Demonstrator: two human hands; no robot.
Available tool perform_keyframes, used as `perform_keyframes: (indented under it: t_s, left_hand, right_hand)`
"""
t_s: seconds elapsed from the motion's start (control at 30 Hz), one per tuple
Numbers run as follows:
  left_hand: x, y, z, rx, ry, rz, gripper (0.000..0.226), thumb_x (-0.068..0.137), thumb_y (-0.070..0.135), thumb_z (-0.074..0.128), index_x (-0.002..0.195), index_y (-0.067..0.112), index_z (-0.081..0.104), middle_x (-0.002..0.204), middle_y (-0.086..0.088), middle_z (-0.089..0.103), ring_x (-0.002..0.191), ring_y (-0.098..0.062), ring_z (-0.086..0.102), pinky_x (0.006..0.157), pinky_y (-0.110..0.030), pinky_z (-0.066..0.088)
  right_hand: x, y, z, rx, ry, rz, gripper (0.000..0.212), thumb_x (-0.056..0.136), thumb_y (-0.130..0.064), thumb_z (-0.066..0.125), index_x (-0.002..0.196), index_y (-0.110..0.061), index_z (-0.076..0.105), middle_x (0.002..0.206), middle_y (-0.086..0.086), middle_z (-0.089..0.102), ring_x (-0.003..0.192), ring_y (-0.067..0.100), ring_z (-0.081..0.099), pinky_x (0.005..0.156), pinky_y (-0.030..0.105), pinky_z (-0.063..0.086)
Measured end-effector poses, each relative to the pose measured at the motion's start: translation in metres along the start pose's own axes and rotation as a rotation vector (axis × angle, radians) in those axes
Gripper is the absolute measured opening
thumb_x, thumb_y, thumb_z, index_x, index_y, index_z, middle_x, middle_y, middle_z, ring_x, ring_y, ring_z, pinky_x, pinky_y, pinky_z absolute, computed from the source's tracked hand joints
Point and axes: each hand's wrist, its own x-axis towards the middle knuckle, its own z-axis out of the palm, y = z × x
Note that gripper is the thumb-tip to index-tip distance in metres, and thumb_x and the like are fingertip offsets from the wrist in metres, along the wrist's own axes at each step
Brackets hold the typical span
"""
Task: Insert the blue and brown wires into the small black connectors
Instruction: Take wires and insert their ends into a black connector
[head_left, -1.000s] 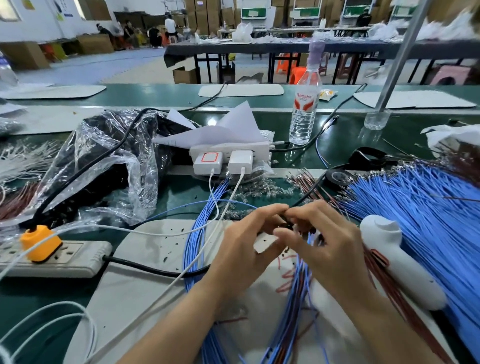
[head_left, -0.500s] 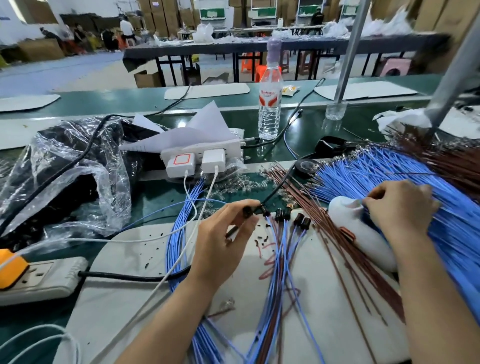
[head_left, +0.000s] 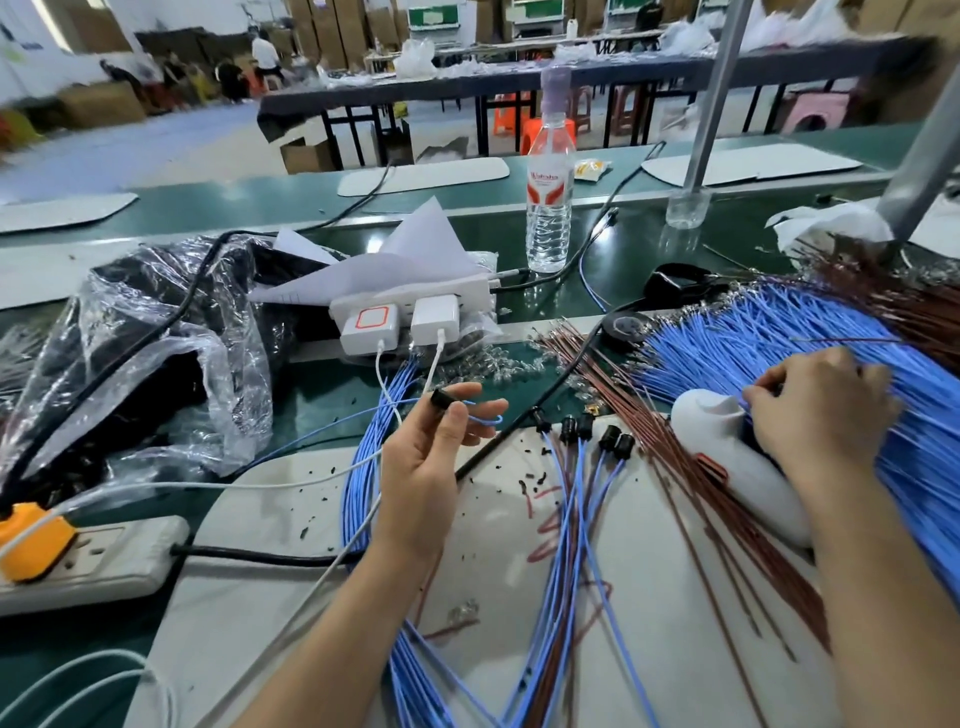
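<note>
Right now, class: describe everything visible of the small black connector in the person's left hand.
The connector is a small, stubby black cylinder, seemingly plastic. The raised left hand pinches it between thumb and forefinger, above the green table and apart from the wired connectors lying on the white mat. A thin blue wire loops by the hand; whether it enters the connector is unclear.

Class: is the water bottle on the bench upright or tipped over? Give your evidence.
Upright: the water bottle stands on its base on the green bench, with its pale cap on top.
</note>
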Motion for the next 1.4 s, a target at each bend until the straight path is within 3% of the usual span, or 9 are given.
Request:
perform_keyframes:
  t_s: [0.3, 0.4, 0.5, 0.8, 1.03, 1.13, 1.2, 1.27, 1.4]
  left_hand:
    - [-0.003, 0.001, 0.004, 0.026, -0.064, 0.035, 0.029, 0.09, 0.026, 0.047, 0.109, 0.009, 0.06, 0.089, 0.001, 0.074, 0.07, -0.011, 0.065, 0.069, -0.019, 0.052]
    - [-0.002, 0.002, 0.004, 0.043, -0.056, 0.032, 0.027, 0.09, 0.026, 0.047, 0.108, 0.011, 0.06, 0.088, 0.001, 0.074, 0.068, -0.012, 0.064, 0.068, -0.021, 0.053]
    - [-0.003, 0.001, 0.004, 0.033, -0.068, 0.024, 0.026, 0.091, 0.025, 0.047, 0.108, 0.011, 0.06, 0.087, 0.0, 0.074, 0.067, -0.01, 0.062, 0.067, -0.019, 0.051]
    - [-0.004, 0.001, 0.002, 0.07, -0.099, 0.028, 0.02, 0.095, 0.024, 0.049, 0.107, 0.014, 0.06, 0.085, 0.001, 0.073, 0.066, -0.01, 0.062, 0.067, -0.018, 0.051]
    - [-0.006, 0.001, 0.001, 0.092, -0.093, 0.024, 0.022, 0.091, 0.023, 0.047, 0.105, 0.014, 0.062, 0.084, -0.003, 0.073, 0.068, -0.019, 0.063, 0.067, -0.027, 0.053]
    - [-0.007, 0.001, 0.002, 0.117, -0.094, 0.039, 0.022, 0.091, 0.023, 0.048, 0.105, 0.015, 0.063, 0.086, 0.001, 0.074, 0.077, -0.013, 0.066, 0.071, -0.021, 0.051]
    - [-0.007, 0.003, 0.002, 0.154, -0.091, 0.07, 0.023, 0.091, 0.024, 0.05, 0.106, 0.015, 0.064, 0.093, 0.003, 0.074, 0.09, -0.01, 0.068, 0.079, -0.017, 0.048]
    - [-0.007, 0.005, 0.002, 0.157, -0.08, 0.091, 0.023, 0.091, 0.023, 0.051, 0.108, 0.016, 0.065, 0.1, 0.004, 0.073, 0.099, -0.01, 0.066, 0.084, -0.015, 0.046]
    - [-0.009, 0.011, 0.007, 0.045, -0.073, 0.103, 0.026, 0.091, 0.025, 0.051, 0.113, 0.016, 0.061, 0.107, 0.003, 0.072, 0.1, -0.012, 0.067, 0.085, -0.015, 0.047]
  right_hand:
    - [-0.018, -0.023, -0.014, 0.252, 0.236, -0.214, 0.015, 0.077, -0.028, 0.076, 0.076, -0.015, 0.07, 0.114, 0.012, 0.061, 0.114, 0.037, 0.043, 0.086, 0.045, 0.032]
    - [-0.039, -0.049, -0.002, 0.044, 0.029, -0.423, 0.014, 0.08, -0.039, 0.072, 0.08, -0.025, 0.073, 0.132, -0.002, 0.053, 0.133, 0.026, 0.027, 0.099, 0.044, 0.021]
    - [-0.045, -0.057, 0.013, -0.087, -0.238, -0.377, 0.028, 0.089, -0.052, 0.055, 0.095, -0.029, 0.07, 0.145, -0.011, 0.04, 0.143, 0.018, 0.007, 0.111, 0.045, 0.008]
    - [-0.047, -0.053, 0.012, -0.241, -0.273, -0.342, 0.018, 0.088, -0.039, 0.055, 0.09, -0.029, 0.069, 0.139, -0.012, 0.045, 0.145, 0.02, 0.004, 0.109, 0.064, -0.011]
    - [-0.051, -0.057, 0.01, -0.257, -0.251, -0.342, 0.019, 0.087, -0.044, 0.059, 0.081, -0.03, 0.07, 0.14, -0.014, 0.044, 0.146, 0.02, 0.001, 0.108, 0.064, -0.013]
    - [-0.053, -0.058, 0.007, -0.019, 0.009, -0.332, 0.013, 0.083, -0.031, 0.063, 0.079, -0.021, 0.07, 0.132, -0.007, 0.054, 0.144, 0.02, 0.012, 0.11, 0.056, -0.015]
    - [-0.054, -0.059, 0.001, 0.257, 0.23, -0.351, 0.013, 0.081, -0.022, 0.06, 0.076, -0.011, 0.065, 0.114, 0.004, 0.064, 0.13, 0.029, 0.039, 0.112, 0.052, 0.014]
    - [-0.059, -0.063, -0.007, 0.49, 0.378, -0.398, 0.02, 0.084, -0.024, 0.048, 0.079, -0.008, 0.059, 0.095, 0.011, 0.064, 0.091, 0.032, 0.059, 0.075, 0.04, 0.047]
    - [-0.077, -0.076, -0.012, 0.679, 0.449, -0.558, 0.017, 0.09, -0.021, 0.049, 0.084, -0.007, 0.056, 0.066, -0.002, 0.053, 0.047, 0.015, 0.044, 0.044, 0.021, 0.026]
